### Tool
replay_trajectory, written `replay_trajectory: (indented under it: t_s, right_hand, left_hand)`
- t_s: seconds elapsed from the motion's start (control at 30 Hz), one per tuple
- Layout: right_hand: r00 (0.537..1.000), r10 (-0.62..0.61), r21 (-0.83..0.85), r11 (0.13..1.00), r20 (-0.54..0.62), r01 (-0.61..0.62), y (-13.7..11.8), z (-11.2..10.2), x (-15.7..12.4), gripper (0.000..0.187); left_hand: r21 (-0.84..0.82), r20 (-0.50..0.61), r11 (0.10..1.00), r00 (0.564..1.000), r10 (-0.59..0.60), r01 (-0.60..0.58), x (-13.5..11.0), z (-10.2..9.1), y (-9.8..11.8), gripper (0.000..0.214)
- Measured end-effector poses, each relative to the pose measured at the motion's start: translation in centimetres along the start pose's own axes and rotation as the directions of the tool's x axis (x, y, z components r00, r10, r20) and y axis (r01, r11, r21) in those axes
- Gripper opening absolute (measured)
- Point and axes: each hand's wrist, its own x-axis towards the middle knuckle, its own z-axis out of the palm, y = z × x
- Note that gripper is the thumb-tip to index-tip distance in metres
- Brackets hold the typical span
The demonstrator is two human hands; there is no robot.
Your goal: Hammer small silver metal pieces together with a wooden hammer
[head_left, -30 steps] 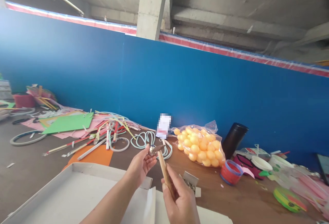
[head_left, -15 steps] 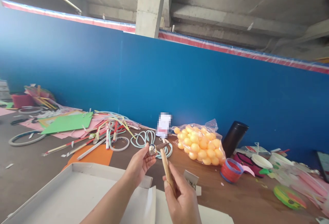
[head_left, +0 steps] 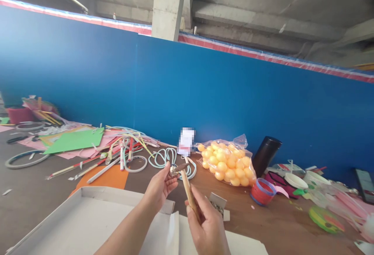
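Observation:
My left hand (head_left: 160, 188) pinches a small, shiny silver ball (head_left: 173, 170) with a bumpy surface between thumb and fingers. Wrapped round the wooden handle of a hammer (head_left: 189, 192) is my right hand (head_left: 206, 224). The hammer's dark, pointed head lies right against the ball or just beside it; I cannot tell if they touch. Both hands are above a white shallow cardboard box (head_left: 117, 194). Just beyond my right hand stands a small open box (head_left: 218, 200) of small metallic pieces.
Behind are coiled pale-blue tubes (head_left: 163, 157), a bag of orange balls (head_left: 226, 163) and a black bottle (head_left: 266, 155). A red-and-blue cup (head_left: 262, 192) and green tape roll (head_left: 326, 220) sit right. Coloured paper (head_left: 76, 140) and sticks lie left. A blue partition (head_left: 233, 91) closes the back.
The hammer head has tilted slightly and shifted a little left over the ball. Both hands keep their grips. The view has turned slightly right.

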Motion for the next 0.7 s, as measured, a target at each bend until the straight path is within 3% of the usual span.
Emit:
replay_trajectory:
  t_s: [0.23, 0.5, 0.7]
  right_hand:
    - [0.998, 0.01, 0.034, 0.999, -0.059, -0.008, -0.16, -0.22, -0.2, 0.043]
    - [0.997, -0.076, -0.057, 0.996, -0.017, 0.074, -0.52, -0.36, -0.26, 0.043]
    - [0.997, -0.071, -0.116, 0.991, -0.017, 0.069, -0.18, -0.48, -0.28, 0.044]
  left_hand:
    - [0.01, -0.006, 1.0, 1.0, -0.015, 0.015, -0.24, 0.09, 0.27, 0.04]
    - [0.048, -0.003, 0.999, 1.0, 0.008, -0.008, -0.31, 0.07, 0.08, 0.037]
    - [0.084, -0.001, 0.996, 1.0, 0.024, -0.024, -0.21, -0.02, -0.11, 0.037]
